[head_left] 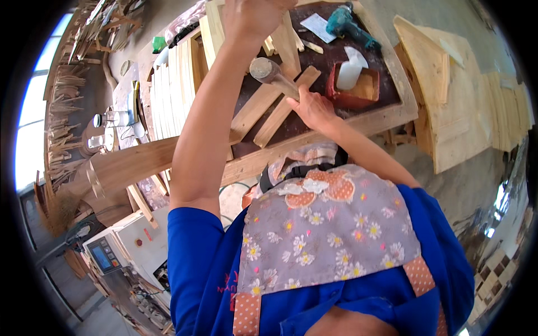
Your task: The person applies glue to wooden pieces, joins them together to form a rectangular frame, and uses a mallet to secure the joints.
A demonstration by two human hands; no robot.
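1. Up near the top of the view, the left hand [255, 17] is wrapped around a pale wooden piece [216, 25] that stands upright at the far side of the table [386, 115].
2. Its fingers are curled shut on the wood, and part of the hand runs out of the picture.
3. The right hand [314, 106] is clenched around the wooden handle of a mallet [272, 74].
4. The mallet's round grey head sits up in the air, between the two hands, over the table.
5. Two flat wooden slats [274, 106] lie slanted on the dark table top, right under the mallet.
6. A red box [358, 89] with a white plastic jug [352, 70] in it sits just beside the right hand.
7. A teal power drill [347, 22] lies farther back on the table, next to a white sheet of paper [318, 26].
8. A row of pale boards [168, 95] stands on edge to the left of the table.
9. Big plywood sheets [454, 95] lie to the right.
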